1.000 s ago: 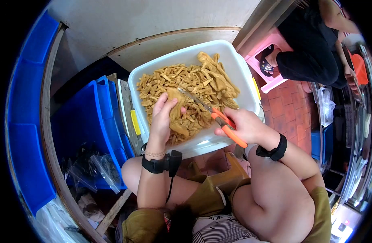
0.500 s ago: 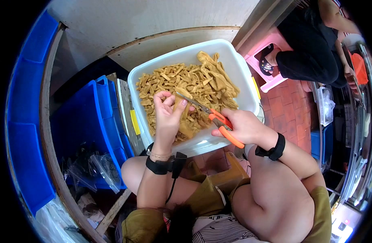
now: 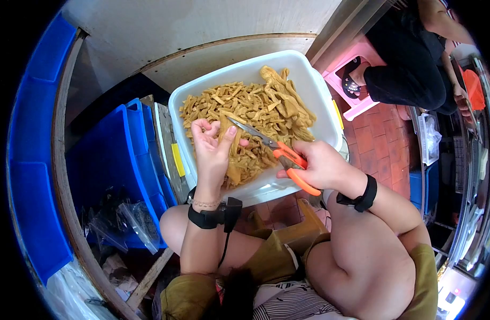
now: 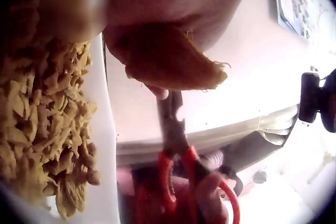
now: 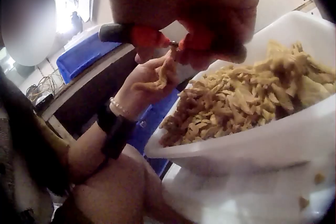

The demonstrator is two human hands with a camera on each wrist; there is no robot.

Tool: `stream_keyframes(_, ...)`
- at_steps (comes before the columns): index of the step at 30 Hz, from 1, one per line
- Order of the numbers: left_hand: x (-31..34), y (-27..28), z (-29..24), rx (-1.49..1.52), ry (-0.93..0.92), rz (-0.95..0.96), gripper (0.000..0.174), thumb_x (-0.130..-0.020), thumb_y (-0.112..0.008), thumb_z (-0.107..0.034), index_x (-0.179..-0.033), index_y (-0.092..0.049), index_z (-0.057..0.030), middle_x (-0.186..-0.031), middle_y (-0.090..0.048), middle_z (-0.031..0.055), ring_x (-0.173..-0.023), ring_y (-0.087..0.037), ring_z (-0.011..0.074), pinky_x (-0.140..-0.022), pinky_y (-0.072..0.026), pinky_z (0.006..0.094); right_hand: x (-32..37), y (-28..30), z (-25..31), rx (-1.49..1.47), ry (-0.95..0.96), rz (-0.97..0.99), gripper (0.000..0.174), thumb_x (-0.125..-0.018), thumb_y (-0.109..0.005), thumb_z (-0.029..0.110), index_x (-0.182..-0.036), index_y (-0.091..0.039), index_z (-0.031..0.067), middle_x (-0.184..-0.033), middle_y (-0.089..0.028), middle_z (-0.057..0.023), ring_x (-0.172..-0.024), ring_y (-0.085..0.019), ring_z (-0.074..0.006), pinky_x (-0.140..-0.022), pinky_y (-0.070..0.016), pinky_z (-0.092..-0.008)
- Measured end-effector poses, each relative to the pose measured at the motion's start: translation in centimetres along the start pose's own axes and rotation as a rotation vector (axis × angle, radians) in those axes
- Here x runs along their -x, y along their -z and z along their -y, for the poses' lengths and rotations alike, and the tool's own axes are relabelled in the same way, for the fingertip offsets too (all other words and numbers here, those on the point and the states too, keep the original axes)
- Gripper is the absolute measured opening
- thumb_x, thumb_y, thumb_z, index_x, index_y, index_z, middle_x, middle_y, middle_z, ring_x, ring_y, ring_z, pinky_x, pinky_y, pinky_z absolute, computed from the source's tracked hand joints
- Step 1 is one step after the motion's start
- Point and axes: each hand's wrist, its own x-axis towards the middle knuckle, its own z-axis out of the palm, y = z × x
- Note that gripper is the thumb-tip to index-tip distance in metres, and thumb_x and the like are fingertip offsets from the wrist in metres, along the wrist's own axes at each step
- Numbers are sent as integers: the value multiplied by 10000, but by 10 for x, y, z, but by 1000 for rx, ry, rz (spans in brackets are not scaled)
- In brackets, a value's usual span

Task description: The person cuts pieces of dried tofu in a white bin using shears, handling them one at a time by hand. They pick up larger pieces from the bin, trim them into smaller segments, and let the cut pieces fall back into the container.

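A limp tan piece [image 4: 178, 61], like tofu skin, is pinched between the thumb and fingers of my left hand [image 3: 210, 154] above a white tub [image 3: 322, 122]. My right hand [image 3: 325, 165] grips scissors [image 3: 287, 154] by their orange handles, blades pointing left, with the tips right at the piece beside the left thumb. Short tan strips [image 3: 218, 101] heap over most of the tub. Larger wrinkled sheets [image 3: 287, 101] of the same stuff lie at its right side. In the right wrist view an end of the piece hangs over the left palm.
Blue bins [image 3: 103, 154] stand left of the tub, with clear plastic bags [image 3: 138, 224] beside them. A pale wall [image 3: 202, 26] rises behind. At the right, another person sits near a pink stool [image 3: 357, 106] on red floor tiles [image 3: 381, 154]. The wearer's knees flank the tub's near side.
My left hand moved right, then back left a little, turning palm-up with the piece. The scissors shifted slightly left, and their tips now overlap the piece.
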Motion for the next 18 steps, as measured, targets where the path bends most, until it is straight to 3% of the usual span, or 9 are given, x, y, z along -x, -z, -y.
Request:
stream_keyframes(4,2,0,1,-13,-3,76,361,-886,-553,72,-982,-253,-105,-1043,-532,166,-900,-621,207,-678,-559,279,2,5,7,132,-18,-8,585,-696,-731,591,-780,-583,32,-616,-577,-152,-597,-613,-325,-565,-469,-383)
stream_keyframes(6,5,-5,3,-41,-6,120,372,-874,-552,92,-981,-253,-103,-1052,-523,162,-955,-607,204,-672,-569,280,3,7,10,124,30,-13,676,-720,-646,671,-769,-568,1,-654,-606,-201,-652,-636,-372,-592,-503,-421)
stream_keyframes(8,10,-13,3,-76,37,192,387,-856,-546,124,-978,-252,-97,-1050,-507,147,-1035,-571,198,-667,-585,286,4,5,7,158,26,14,698,-717,-641,681,-797,-567,-9,-670,-611,-206,-664,-638,-377,-600,-506,-420)
stream_keyframes(12,10,-16,2,-150,84,229,398,-850,-544,130,-970,-244,-103,-1071,-510,160,-951,-587,198,-674,-583,284,5,3,3,177,38,44,741,-713,-628,703,-819,-557,-27,-680,-609,-215,-667,-635,-387,-606,-503,-425)
stream_keyframes(15,10,-14,1,-44,80,224,392,-855,-549,124,-966,-248,-101,-1040,-502,139,-1023,-569,191,-668,-582,280,3,2,3,109,28,60,742,-705,-632,708,-790,-553,-24,-664,-601,-209,-650,-626,-386,-591,-489,-433)
stream_keyframes(18,8,-12,-1,-62,46,196,397,-854,-553,123,-962,-245,-103,-998,-489,121,-999,-569,182,-665,-583,282,4,3,3,49,21,39,675,-717,-666,657,-707,-549,-8,-607,-575,-190,-601,-606,-373,-563,-470,-429)
